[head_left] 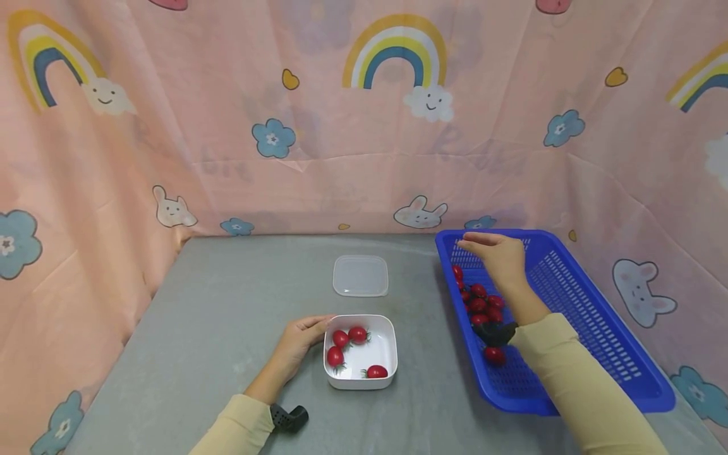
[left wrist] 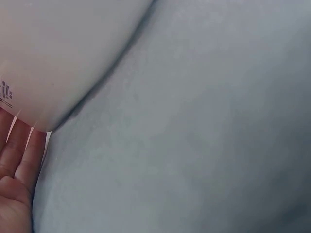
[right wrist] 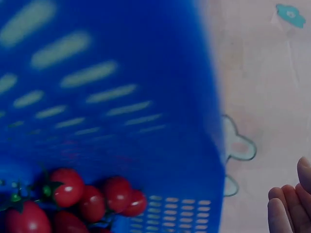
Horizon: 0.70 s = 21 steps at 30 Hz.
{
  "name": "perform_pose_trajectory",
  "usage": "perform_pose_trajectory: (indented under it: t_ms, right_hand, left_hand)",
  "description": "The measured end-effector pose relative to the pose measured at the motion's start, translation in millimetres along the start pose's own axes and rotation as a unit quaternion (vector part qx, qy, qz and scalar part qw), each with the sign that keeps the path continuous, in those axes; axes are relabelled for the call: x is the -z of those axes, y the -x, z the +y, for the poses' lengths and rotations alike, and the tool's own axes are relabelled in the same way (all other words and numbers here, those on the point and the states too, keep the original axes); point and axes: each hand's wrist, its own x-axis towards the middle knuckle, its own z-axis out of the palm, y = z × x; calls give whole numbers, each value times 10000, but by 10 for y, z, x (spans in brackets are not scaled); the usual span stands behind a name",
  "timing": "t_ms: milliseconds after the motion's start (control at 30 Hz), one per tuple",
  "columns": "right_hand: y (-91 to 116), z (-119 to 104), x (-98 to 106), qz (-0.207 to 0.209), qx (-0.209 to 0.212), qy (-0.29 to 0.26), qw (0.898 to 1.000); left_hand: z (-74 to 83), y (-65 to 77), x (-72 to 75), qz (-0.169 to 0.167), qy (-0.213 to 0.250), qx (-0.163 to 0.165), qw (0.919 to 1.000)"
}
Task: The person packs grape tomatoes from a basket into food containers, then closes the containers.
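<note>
A white square box [head_left: 361,382] holds several small red tomatoes [head_left: 357,335], some with green stems. At its left side is my left hand [head_left: 297,344], the fingertips at the upper left corner of the rim. In the left wrist view, straight fingers [left wrist: 22,150] lie against the wall of the box [left wrist: 63,58]. My right hand [head_left: 500,259] hovers over the far left part of a blue basket [head_left: 591,297], fingers extended, no tomato showing in them. More tomatoes [head_left: 478,304] lie along the basket's left side, partly hidden by the right wrist's black camera mount [head_left: 493,333].
A translucent lid [head_left: 361,276] lies flat on the grey table [head_left: 256,284] behind the white box. The basket's raised, slotted walls stand at the right. A pink patterned curtain [head_left: 318,183] closes off the back and sides.
</note>
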Motion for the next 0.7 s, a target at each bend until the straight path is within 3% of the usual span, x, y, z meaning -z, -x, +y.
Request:
perform_pose_trajectory:
  t_ms: [367, 700]
  right_hand:
    - [-199, 281, -54, -23, -299, 94, 9995]
    - [-360, 520, -108, -440, -645, -116, 9969]
  left_hand:
    - [-1, 0, 0, -65, 72, 13, 10000]
    - [7, 7, -13, -28, 159, 23, 9999]
